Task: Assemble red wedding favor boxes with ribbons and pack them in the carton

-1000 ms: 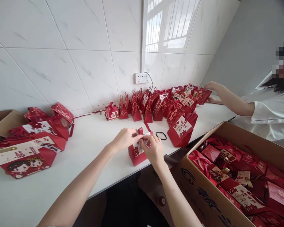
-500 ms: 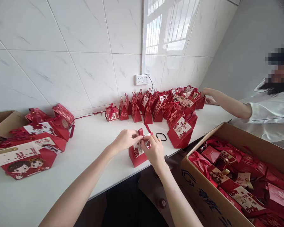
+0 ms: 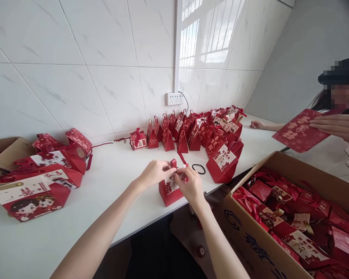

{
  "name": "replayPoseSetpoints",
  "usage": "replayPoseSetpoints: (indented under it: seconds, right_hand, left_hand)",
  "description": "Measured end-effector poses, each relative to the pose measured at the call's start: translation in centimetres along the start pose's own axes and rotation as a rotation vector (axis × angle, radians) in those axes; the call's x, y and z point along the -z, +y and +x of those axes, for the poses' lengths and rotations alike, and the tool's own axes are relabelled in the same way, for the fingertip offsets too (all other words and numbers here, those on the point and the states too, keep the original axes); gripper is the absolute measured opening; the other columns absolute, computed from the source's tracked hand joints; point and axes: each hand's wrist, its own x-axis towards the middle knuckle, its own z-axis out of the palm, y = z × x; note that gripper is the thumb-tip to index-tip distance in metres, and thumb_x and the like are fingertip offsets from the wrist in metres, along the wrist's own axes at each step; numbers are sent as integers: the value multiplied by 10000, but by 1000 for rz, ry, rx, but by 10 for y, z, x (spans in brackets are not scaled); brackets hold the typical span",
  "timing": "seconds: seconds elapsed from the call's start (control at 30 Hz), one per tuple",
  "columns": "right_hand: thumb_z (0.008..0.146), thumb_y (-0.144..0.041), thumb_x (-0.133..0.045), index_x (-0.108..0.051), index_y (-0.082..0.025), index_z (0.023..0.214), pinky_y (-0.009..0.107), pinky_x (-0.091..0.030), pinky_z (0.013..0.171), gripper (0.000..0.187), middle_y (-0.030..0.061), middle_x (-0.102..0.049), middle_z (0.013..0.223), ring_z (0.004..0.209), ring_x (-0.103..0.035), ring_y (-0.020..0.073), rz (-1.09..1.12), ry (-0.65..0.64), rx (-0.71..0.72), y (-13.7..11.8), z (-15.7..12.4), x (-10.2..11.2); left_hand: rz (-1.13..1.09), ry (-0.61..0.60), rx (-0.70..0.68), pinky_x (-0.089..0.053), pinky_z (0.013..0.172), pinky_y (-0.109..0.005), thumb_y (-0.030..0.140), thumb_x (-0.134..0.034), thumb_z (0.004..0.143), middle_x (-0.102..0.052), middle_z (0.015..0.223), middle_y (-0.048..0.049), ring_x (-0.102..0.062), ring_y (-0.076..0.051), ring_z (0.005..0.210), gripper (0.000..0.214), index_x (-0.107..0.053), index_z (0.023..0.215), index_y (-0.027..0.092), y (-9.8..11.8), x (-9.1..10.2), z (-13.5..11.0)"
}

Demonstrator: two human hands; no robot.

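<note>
A small red gift box with a cream printed panel stands upright near the table's front edge, between my hands. At its peak, my left hand pinches the red ribbon, which loops up above the fingers. My right hand is closed at the same spot, thumb and finger on the ribbon beside a small white and red piece. The fingers cover much of the box's top, so how the ribbon runs there is hidden. A black elastic band lies on the table just right of the box.
Red gift boxes stand along the tiled wall, and a larger one is at right. Boxes lie at left beside an open carton. A carton of gift boxes stands lower right. A co-worker's hand holds a red box.
My hands stay at the top of the gift box with hardly any movement. The co-worker's hand has lifted a red box from the far end of the row toward the right.
</note>
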Motion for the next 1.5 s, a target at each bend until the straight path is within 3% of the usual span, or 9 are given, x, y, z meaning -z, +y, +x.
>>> replayPoseSetpoints:
  seconds: [0.13, 0.4, 0.63, 0.8, 1.0, 1.17, 1.5]
  right_hand:
    - [854, -231, -564, -578, -197, 772, 279, -400, 681, 90, -21, -648, 717, 571, -573, 106, 16, -10, -36, 1, 0, -2]
    - [887, -198, -478, -543, -194, 724, 274, -374, 623, 175, -11, -630, 653, 499, -501, 107, -137, 115, 141, 2, 1, -8]
    - [886, -228, -484, -569, -206, 751, 288, -389, 672, 161, -10, -646, 690, 584, -573, 123, 26, 23, -10, 2, -2, -3]
    - [896, -248, -476, -593, -217, 797, 298, -412, 692, 156, -5, -649, 717, 628, -587, 136, 117, -61, -47, 4, -2, 5]
    - [863, -266, -536, -574, -203, 864, 273, -467, 623, 74, 16, -620, 763, 616, -570, 134, 201, -22, -155, 8, -2, 2]
    - [850, -299, -542, -553, -187, 1027, 260, -471, 570, 209, -11, -561, 712, 551, -512, 120, 233, 3, -223, 9, -1, 0]
    - [829, -339, -542, -597, -205, 858, 266, -416, 551, 148, -16, -533, 610, 571, -522, 151, 98, -133, -303, 4, 15, 13]
  left_hand:
    - [0, 4, -5, -428, 589, -222, 399, -513, 809, -678, 656, -21, -573, -138, 601, 312, -660, 667, 162, 0, 0, 0]
    - [-40, 17, -13, -474, 614, -228, 403, -537, 791, -705, 681, -30, -624, -156, 633, 294, -684, 684, 173, -3, -1, 0]
    - [-115, -18, -1, -507, 693, -224, 338, -553, 761, -733, 793, -12, -676, -167, 766, 195, -677, 741, 189, -6, -3, -4]
    - [-107, 75, 33, -481, 678, -237, 289, -539, 727, -723, 776, -6, -654, -159, 722, 158, -657, 752, 187, -5, -12, -8]
    - [-114, 126, 36, -469, 660, -231, 273, -515, 727, -703, 748, -4, -634, -148, 694, 150, -632, 742, 181, -4, -20, -9]
    - [-145, 115, 29, -474, 670, -238, 274, -510, 736, -695, 749, -10, -632, -153, 709, 150, -622, 749, 175, -6, -21, -9]
    - [-159, 104, 19, -464, 658, -229, 275, -520, 720, -672, 721, 1, -611, -141, 683, 141, -615, 746, 174, -10, -21, -7]
